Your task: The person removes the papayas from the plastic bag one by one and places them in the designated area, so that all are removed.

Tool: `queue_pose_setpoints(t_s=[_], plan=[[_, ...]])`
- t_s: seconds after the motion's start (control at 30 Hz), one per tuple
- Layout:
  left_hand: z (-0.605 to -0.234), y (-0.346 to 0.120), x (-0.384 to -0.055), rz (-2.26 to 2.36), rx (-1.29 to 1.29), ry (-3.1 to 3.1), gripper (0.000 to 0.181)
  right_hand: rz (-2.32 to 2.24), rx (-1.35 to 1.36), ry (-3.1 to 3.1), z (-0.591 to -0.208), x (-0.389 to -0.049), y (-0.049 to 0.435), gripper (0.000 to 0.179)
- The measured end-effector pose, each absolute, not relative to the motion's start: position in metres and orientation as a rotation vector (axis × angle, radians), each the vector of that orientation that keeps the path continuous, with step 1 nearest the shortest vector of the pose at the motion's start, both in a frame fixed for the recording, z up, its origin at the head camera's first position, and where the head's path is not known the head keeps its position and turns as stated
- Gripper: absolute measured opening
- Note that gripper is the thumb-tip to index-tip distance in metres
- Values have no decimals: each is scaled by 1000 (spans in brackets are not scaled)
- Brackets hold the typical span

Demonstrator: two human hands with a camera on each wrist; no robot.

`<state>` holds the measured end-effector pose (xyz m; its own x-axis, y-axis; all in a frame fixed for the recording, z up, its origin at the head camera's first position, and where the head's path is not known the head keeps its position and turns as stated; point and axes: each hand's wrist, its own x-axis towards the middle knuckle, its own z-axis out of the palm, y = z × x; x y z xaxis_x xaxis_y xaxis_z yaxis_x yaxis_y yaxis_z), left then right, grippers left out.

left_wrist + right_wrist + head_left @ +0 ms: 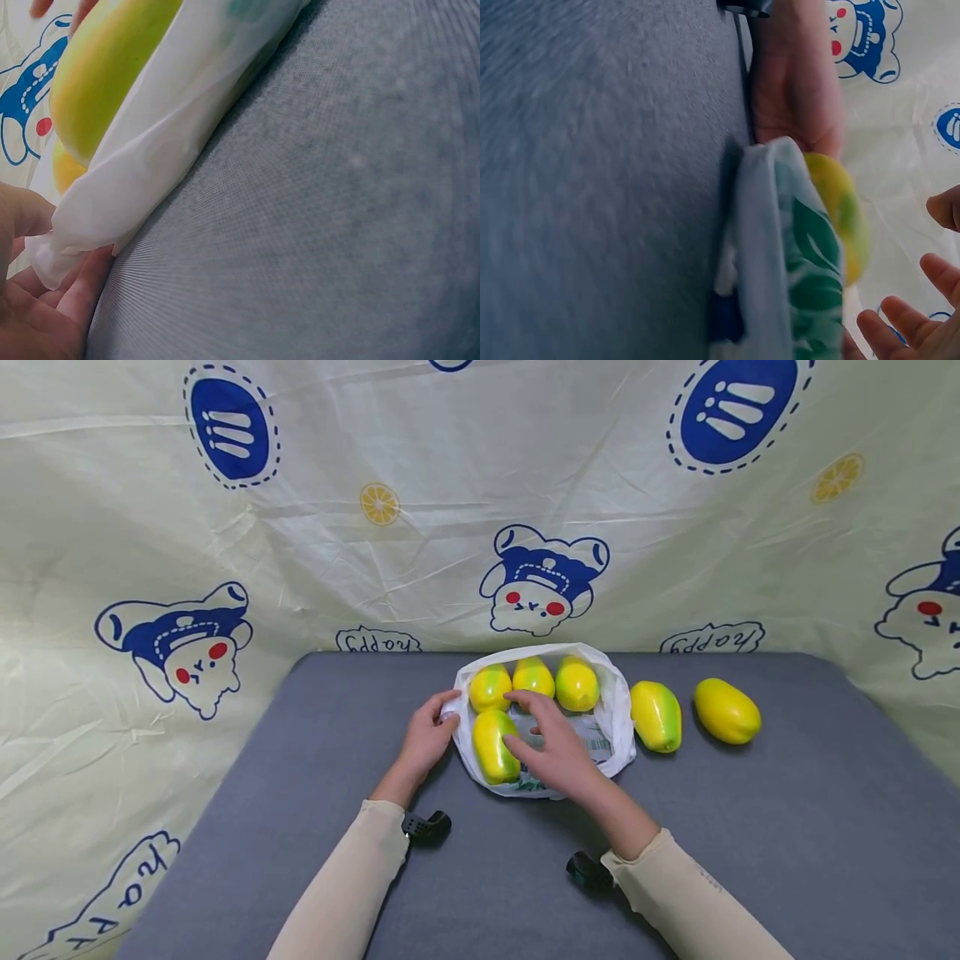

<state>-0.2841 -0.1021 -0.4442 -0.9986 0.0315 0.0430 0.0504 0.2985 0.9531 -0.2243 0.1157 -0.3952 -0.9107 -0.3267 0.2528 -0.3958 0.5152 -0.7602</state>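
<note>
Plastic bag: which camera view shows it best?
Head: it shows nearly the whole plastic bag, mouth open, four fruits inside. Left wrist shows only a white side, its edge pinched in the left hand. Right wrist shows only part of a side, with green leaf print, running out of frame.

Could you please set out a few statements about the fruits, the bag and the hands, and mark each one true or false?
1. Four yellow-green fruits are inside the white bag. True.
2. Three more lie outside the bag. False: only two fruits do, right of it in the head view.
3. The left hand holds the bag's edge. True.
4. The right hand grips a fruit outside the bag. False: it is over the bag's opening, fingers spread.
5. The tabletop is grey. True.
</note>
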Motion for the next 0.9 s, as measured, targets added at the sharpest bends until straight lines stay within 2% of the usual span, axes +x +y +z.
queue_pose_setpoints(t_s=[0.27,0.63,0.9], plan=[[-446,-102,-283,-1824,-141,-2501,40,1413,615,-2727,-414,-228,105,56],[-445,-103,-284,-1843,-125,-2489,40,1489,661,-2757,-425,-231,111,63],[-445,-102,-283,-1835,-100,-2503,40,1664,597,-2724,-430,-232,114,61]])
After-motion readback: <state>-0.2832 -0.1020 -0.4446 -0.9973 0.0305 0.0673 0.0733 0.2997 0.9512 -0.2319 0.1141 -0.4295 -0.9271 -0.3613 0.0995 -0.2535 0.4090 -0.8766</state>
